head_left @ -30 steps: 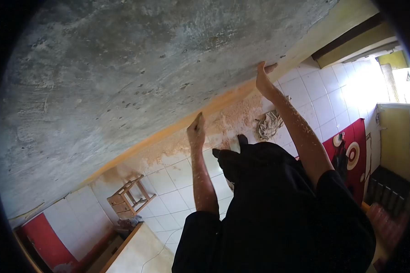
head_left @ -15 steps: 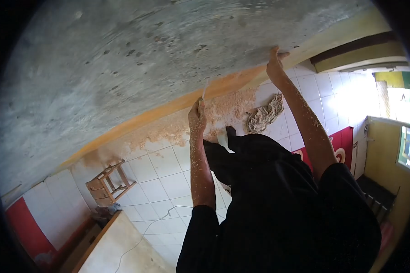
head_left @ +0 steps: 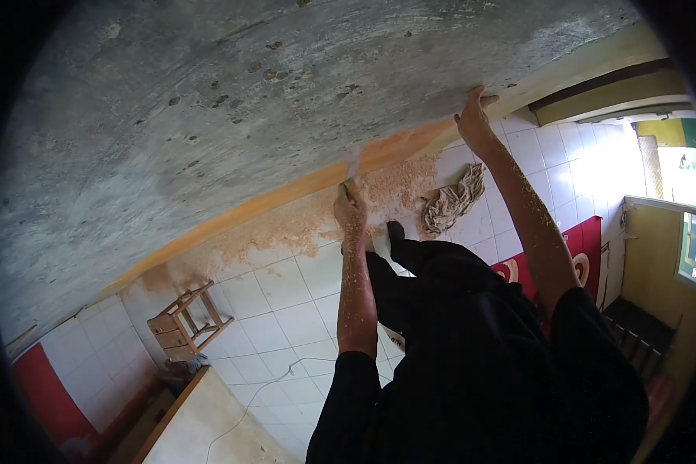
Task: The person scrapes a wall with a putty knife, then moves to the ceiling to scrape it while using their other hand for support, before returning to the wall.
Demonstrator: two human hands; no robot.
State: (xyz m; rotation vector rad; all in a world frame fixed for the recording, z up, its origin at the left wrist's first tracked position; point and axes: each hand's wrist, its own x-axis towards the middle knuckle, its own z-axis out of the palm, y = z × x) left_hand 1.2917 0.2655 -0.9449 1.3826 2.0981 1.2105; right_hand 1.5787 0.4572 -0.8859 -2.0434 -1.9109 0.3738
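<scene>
My left hand (head_left: 351,209) is closed around the handle of a scraper (head_left: 353,162), whose thin, pale blade points up at the wall. That blade lies over the edge where the grey, pitted wall surface (head_left: 209,139) meets an orange strip (head_left: 286,188). Most of the handle is hidden in the fingers. Farther right, my right hand (head_left: 476,124) is open, its fingers stretched against the grey wall near the strip's right end. Pale flakes cover both forearms.
Orange-brown debris (head_left: 267,232) lies along the wall's foot on white floor tiles (head_left: 274,282). A crumpled cloth (head_left: 452,203) is near my feet. Left are a wooden stool (head_left: 192,319) and a pale panel (head_left: 209,421), with a thin cable (head_left: 243,406) crossing it. A red mat (head_left: 584,247) lies right.
My left hand and the scraper have shifted slightly down and to the right in view. My right hand remains at the wall, slightly lower and farther right in view.
</scene>
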